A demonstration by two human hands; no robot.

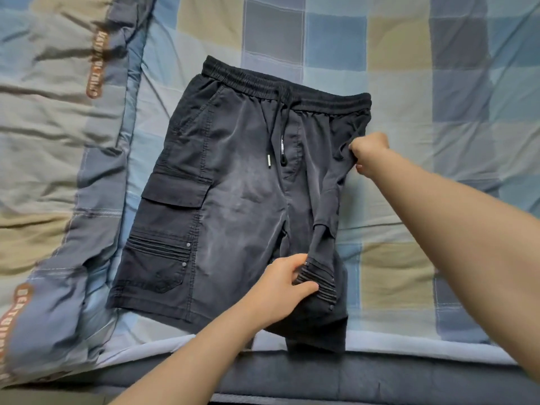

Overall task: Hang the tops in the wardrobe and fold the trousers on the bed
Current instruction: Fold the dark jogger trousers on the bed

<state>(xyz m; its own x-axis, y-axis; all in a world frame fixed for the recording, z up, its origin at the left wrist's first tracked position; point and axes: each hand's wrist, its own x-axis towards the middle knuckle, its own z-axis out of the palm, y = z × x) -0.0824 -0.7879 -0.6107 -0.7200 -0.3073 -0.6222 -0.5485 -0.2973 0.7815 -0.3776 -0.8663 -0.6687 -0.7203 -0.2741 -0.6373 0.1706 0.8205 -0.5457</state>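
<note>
Dark charcoal cargo shorts of thin woven cloth [233, 182], elastic waistband with drawstring at the far end, lying flat on the bed's blue, grey and tan checked sheet [438, 83]. Long axis running from waistband, far, to hems, near, tilted a little to the left at the near end. One leg with flap pocket and ribbed panel spread smooth on the left; the other leg bunched and lifted along the right edge.

Right hand [371, 153], grip clenched on the shorts' right side seam just below the waistband. Left hand [280, 287], grip grasping the same leg lower down, thumb and fingers pinching beside its ribbed knee panel, near the bed's front edge. Both holds on one edge, spaced along the long axis, so the leg hangs between them as a raised ridge.

Flat leg lying directly to the left of both hands, across the centre seam. Likely next: carrying the held edge leftward over that seam to lay leg on leg, both hands travelling together to keep the fold parallel to the long axis. Left hand nearer the hem, right nearer the waist.

Rumpled striped quilt with brown lettered patches [58, 141] heaped at the left, just beside the flat leg's outer edge.
</note>
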